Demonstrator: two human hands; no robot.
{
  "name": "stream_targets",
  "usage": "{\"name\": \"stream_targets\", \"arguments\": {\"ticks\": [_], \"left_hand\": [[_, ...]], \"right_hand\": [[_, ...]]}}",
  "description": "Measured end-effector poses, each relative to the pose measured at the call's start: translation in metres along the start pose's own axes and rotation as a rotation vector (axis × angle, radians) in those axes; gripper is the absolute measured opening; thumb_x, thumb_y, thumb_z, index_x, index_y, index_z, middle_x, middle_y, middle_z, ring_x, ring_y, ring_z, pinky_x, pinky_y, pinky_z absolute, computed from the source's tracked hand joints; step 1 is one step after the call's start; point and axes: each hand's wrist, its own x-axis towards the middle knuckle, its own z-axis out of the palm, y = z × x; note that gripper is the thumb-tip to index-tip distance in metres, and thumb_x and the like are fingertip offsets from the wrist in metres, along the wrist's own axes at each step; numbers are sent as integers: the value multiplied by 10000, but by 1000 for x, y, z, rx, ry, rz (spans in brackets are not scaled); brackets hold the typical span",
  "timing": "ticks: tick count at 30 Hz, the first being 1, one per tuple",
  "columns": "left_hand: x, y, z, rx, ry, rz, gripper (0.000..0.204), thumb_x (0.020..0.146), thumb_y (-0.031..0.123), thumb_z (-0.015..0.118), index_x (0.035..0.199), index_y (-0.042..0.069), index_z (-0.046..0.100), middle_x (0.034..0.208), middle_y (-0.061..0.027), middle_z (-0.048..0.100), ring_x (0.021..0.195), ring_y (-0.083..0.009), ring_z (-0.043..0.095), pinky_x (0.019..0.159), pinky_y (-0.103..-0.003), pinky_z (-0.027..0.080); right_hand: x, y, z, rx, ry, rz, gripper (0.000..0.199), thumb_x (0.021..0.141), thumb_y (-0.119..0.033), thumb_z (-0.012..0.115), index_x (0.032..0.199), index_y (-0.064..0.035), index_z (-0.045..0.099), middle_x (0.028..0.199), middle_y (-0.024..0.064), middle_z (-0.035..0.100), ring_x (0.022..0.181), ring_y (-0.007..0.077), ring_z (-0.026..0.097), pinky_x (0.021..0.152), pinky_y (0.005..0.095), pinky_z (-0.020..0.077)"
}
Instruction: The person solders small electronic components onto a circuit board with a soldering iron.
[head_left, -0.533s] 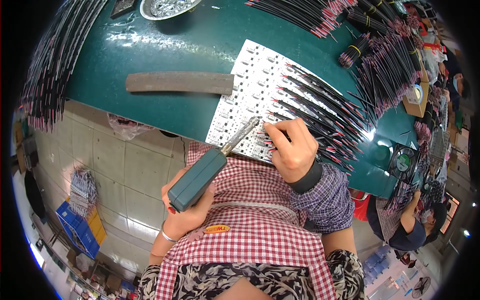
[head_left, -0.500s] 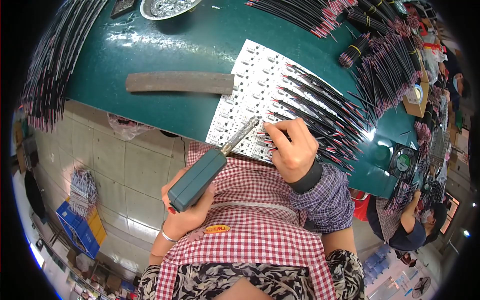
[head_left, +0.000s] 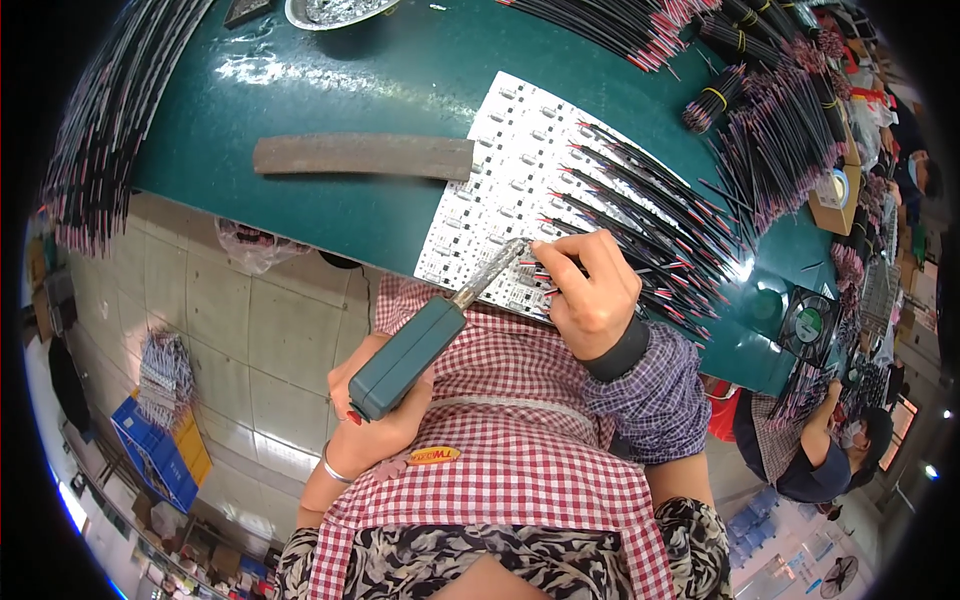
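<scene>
Soldering wires onto a white panel at the edge of the green table.

Head view: the left hand (head_left: 385,425) has its fingers closed around the teal handle of a soldering iron (head_left: 412,355), whose metal tip points to 1 o'clock and reaches the white circuit panel (head_left: 505,150). The right hand (head_left: 590,290) pinches a thin black wire (head_left: 610,262) at the tip, fingers narrow. The panel lies on the green table (head_left: 400,70), with a brown bar (head_left: 362,156) at its 9 o'clock.
</scene>
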Motion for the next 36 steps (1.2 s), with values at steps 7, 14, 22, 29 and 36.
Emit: {"name": "stream_targets", "arguments": {"ticks": [7,14,22,29,36], "left_hand": [[-1,3,-1,-34,9,-61,163,723,-46,713,883,-27,691,828,-119,643,619,-205,636,554,-288,493],[-4,4,-4,-44,27,-88,186,724,-56,712,909,-35,698,858,-130,664,645,-192,653,565,-284,495],[-5,3,-2,-62,2,-93,181,732,-48,718,911,-38,695,850,-126,671,646,-190,651,567,-281,496],[-18,-8,-3,8,27,-81,193,755,4,756,936,-35,701,922,-147,701,678,-209,672,612,-286,524],[-29,2,-3,-251,179,-227,215,825,9,746,1024,-57,699,947,-116,723,805,-179,688,716,-296,546]], "right_hand": [[-1,1,1,-4,-5,1,372,610,82,640,958,-21,720,831,72,599,737,230,604,561,334,501],[-3,2,2,43,0,-4,452,558,114,603,979,-13,708,850,94,606,739,257,601,578,356,500],[-1,3,1,35,4,-26,392,579,81,639,955,-13,704,849,77,607,742,232,605,560,341,497],[0,3,0,18,-6,-26,376,593,76,648,953,-16,701,856,72,612,755,231,611,588,339,499],[-3,4,-3,33,50,-96,451,610,97,639,1041,-12,711,858,73,618,762,237,611,602,332,490]]}}
